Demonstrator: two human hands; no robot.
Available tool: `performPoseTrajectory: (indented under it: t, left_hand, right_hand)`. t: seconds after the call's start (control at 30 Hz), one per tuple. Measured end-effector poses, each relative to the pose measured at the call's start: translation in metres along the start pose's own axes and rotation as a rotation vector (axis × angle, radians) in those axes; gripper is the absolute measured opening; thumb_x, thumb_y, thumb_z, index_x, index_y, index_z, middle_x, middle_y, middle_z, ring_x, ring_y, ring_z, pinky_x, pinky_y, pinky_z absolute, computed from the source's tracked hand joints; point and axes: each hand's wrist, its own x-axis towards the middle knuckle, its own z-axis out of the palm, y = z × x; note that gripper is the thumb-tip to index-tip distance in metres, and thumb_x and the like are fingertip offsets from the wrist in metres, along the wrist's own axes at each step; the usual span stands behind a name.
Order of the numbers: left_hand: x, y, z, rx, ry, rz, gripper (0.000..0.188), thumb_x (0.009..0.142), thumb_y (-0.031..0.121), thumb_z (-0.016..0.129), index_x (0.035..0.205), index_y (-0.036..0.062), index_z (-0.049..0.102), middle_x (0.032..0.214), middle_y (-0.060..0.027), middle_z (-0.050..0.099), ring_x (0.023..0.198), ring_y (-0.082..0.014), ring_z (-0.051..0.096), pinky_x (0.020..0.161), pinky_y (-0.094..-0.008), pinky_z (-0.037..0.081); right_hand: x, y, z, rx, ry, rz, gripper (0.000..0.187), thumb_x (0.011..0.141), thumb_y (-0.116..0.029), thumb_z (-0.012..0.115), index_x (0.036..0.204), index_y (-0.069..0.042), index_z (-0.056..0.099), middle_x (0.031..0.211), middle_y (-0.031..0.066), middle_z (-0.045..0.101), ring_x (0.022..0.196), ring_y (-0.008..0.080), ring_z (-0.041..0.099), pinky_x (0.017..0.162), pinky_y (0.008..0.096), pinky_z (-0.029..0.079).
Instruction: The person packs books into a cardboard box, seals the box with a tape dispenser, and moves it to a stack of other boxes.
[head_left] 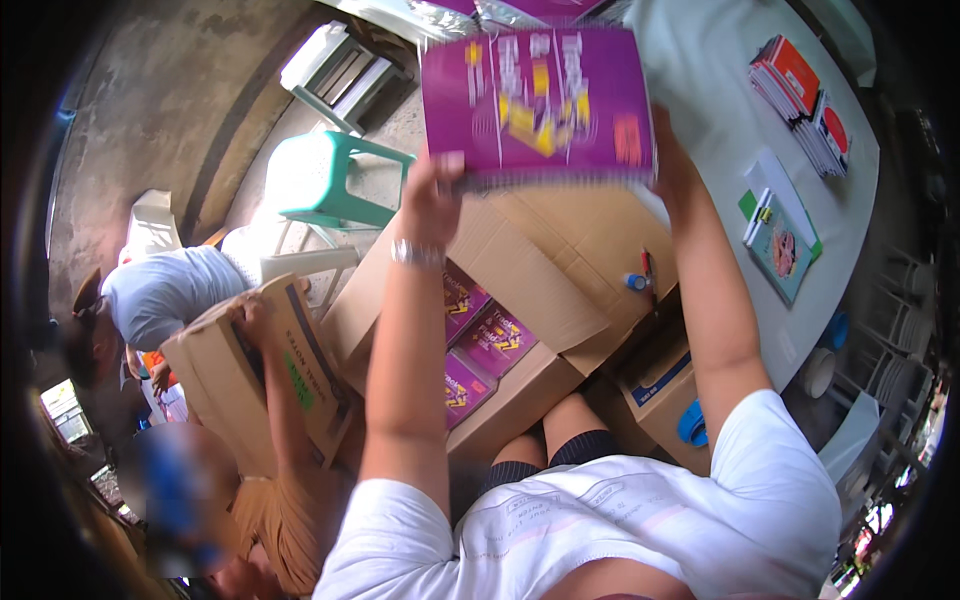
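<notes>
Both my arms reach forward, holding up a purple notebook [450, 120] with yellow and white print on its cover. Motion smears its edges, and I cannot tell whether it is one notebook or a stack. My left hand [436, 195] grips its near left corner, with the thumb on top. My right hand [672, 150] is closed on its right side, fingers partly hidden. Below my arms stands an open cardboard box [535, 395] with several purple notebooks [500, 340] lying inside. At the far edge of the view, more purple packs [545, 8] show in part on the table.
A pale-covered table [690, 60] runs along the right, bearing notebook stacks [800, 90] and a clipped teal book [780, 245]. Blue tape [692, 424] lies by another box [660, 395]. At left, a person in brown [290, 520] handles a carton [235, 370]; a green stool [320, 175] stands beyond.
</notes>
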Motion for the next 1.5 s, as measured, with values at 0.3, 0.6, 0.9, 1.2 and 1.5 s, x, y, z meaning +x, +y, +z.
performPoseTrajectory:
  t: [0.3,0.6,0.9,1.2,1.5]
  left_hand:
    - [-0.287,-0.052,-0.086,-0.225,0.521,-0.366,0.055,0.08,0.038,0.064,0.123,0.006,0.053,0.119,-0.0076,0.061,0.109,-0.0256,0.058,0.097,-0.0438,0.044]
    - [-0.449,-0.048,-0.123,0.335,1.266,-0.275,0.051,0.087,0.029,0.065,0.126,0.0027,0.045,0.117,-0.01,0.058,0.104,-0.0201,0.06,0.089,-0.035,0.049]
    - [-0.39,-0.101,-0.17,0.209,1.376,-0.241,0.055,0.085,0.021,0.069,0.128,-0.0005,0.043,0.116,-0.0137,0.057,0.1,-0.0224,0.059,0.085,-0.0354,0.049]
    - [-0.303,-0.186,-0.245,-0.079,0.946,-0.536,0.074,0.083,0.054,0.057,0.141,0.0136,0.034,0.14,-0.009,0.042,0.125,-0.0284,0.042,0.1,-0.0559,0.033]
    - [-0.212,-0.13,-0.169,0.587,1.045,0.072,0.058,0.089,0.021,0.058,0.137,-0.003,0.036,0.137,-0.0148,0.043,0.125,-0.0241,0.041,0.104,-0.0358,0.032]
  right_hand:
    - [-0.133,0.113,0.109,-0.524,-0.219,0.16,0.087,0.068,-0.028,0.082,0.137,-0.005,0.033,0.106,0.0092,0.06,0.097,0.0197,0.06,0.088,0.034,0.047]
    - [-0.15,0.233,0.118,-1.345,-0.275,0.033,0.072,0.075,-0.038,0.064,0.135,-0.006,0.039,0.107,0.0237,0.06,0.091,0.0399,0.061,0.08,0.0457,0.049]
    - [-0.169,0.384,0.059,-2.268,-0.655,0.061,0.036,0.087,-0.02,0.051,0.119,-0.004,0.06,0.128,0.0155,0.054,0.117,0.0314,0.052,0.096,0.0383,0.042]
    - [-0.093,0.167,0.108,-1.069,-0.126,-0.288,0.03,0.086,-0.021,0.061,0.111,-0.004,0.063,0.092,0.0151,0.068,0.086,0.0238,0.064,0.077,0.0356,0.051]
    - [0.116,-0.075,0.005,-0.241,0.601,-0.63,0.101,0.065,-0.063,0.071,0.134,0.002,0.038,0.133,0.0228,0.047,0.129,0.0321,0.039,0.105,0.0447,0.03]
